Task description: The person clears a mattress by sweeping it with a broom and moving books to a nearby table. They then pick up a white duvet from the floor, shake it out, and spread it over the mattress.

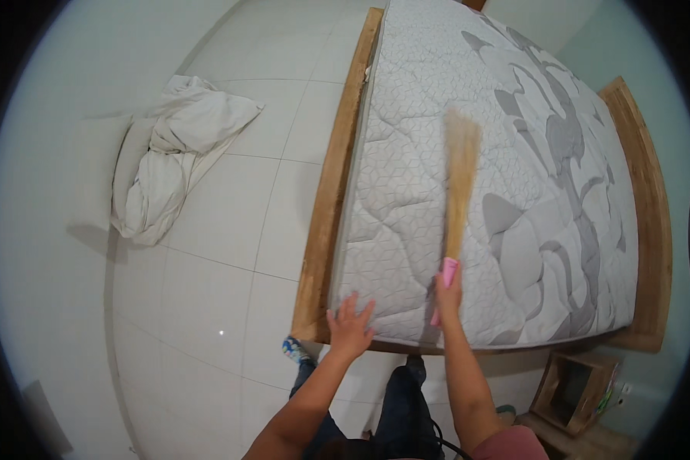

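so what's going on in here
A person stands beside a patterned mattress set in a wooden frame. The right hand grips the pink handle of a straw broom, its bristles pointing away over the mattress; whether they touch is hard to tell. The left hand is spread at the near left corner. White cloth lies bunched on the floor.

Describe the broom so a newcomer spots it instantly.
Find the large white-and-grey quilted mattress in the brown wooden bed frame. Over it, the bare right hand grips a long straw-coloured broom by its pink handle. Golden-tan bristles set it apart from the pale fabric around it.
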A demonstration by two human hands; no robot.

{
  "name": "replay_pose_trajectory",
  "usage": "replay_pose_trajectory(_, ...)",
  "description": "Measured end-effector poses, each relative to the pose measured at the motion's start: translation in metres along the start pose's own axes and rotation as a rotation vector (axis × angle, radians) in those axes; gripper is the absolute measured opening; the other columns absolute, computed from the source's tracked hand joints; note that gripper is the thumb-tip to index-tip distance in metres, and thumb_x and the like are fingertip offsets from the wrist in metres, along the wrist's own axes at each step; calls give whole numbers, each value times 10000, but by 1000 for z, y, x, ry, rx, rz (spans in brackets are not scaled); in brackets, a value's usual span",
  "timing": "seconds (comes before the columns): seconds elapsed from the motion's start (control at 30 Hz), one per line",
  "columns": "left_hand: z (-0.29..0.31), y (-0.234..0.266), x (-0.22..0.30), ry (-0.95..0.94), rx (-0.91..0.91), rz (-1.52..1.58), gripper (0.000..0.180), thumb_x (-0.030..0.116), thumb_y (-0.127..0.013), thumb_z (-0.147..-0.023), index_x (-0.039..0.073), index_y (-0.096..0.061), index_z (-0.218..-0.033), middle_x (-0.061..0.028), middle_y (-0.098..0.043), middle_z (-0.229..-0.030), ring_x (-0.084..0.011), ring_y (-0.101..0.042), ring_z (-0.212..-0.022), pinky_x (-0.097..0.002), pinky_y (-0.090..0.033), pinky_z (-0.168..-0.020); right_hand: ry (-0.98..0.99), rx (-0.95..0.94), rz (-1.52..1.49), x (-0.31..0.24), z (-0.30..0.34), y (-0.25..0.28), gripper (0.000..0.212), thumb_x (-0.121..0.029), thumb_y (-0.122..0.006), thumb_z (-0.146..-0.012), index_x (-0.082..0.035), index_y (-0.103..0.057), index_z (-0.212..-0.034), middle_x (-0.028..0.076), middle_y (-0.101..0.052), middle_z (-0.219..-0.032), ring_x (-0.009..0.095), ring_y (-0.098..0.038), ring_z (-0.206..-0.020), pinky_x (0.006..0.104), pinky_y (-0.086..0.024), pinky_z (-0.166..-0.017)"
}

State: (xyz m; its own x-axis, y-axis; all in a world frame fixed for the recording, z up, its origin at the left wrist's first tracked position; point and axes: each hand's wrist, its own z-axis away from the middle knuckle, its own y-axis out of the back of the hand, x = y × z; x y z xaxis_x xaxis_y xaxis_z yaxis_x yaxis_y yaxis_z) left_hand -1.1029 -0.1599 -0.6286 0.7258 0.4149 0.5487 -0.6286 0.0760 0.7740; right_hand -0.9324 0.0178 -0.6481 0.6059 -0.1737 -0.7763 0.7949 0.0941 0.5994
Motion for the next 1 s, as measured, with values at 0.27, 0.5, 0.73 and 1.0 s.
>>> replay_pose_trajectory(0.27, -6, 29, -53, -262, -330, -193, 594, 256, -603, -748, 215, -401, -1306, -69, -225, -1434, -260, -238, -1310, -622, -110, -1014, 112, -558, 418, -83, 129, -45, 683, -167, -616, -754, -70, -304, -1355, 205, -491, -1193, 363, -503, -1035, 392, -404, -886)
replay_pose_trajectory(0.5, -30, 63, -39, -291, -411, -114, 609, 269, -617, -745, 194, -400, -1309, -85, -249, -1418, -283, -257, -1287, -603, -122, -1021, -191, 489, -3, 13, 84, 6, 644, -253, -570, -834, -73, -259, -1369, 209, -450, -1266, 320, -479, -1120, 356, -385, -917)
replay_pose_trajectory(0.73, -91, 84, -42, -406, -131, -90, 608, 271, -617, -745, 172, -397, -1303, -136, -295, -1373, -327, -233, -1286, -619, -160, -998, -234, 541, -96, -17, 54, -69, 641, -275, -557, -840, -47, -263, -1362, 220, -472, -1235, 293, -508, -1085, 340, -396, -895)
replay_pose_trajectory(1.0, -181, 111, -75, -578, -553, -299, 560, 287, -607, -758, 186, -428, -1279, -115, -295, -1379, -314, -216, -1305, -635, -149, -992, 31, -347, 296, -163, 21, -123, 655, -231, -598, -754, -93, -331, -1337, 221, -511, -1141, 381, -553, -955, 400, -450, -805)
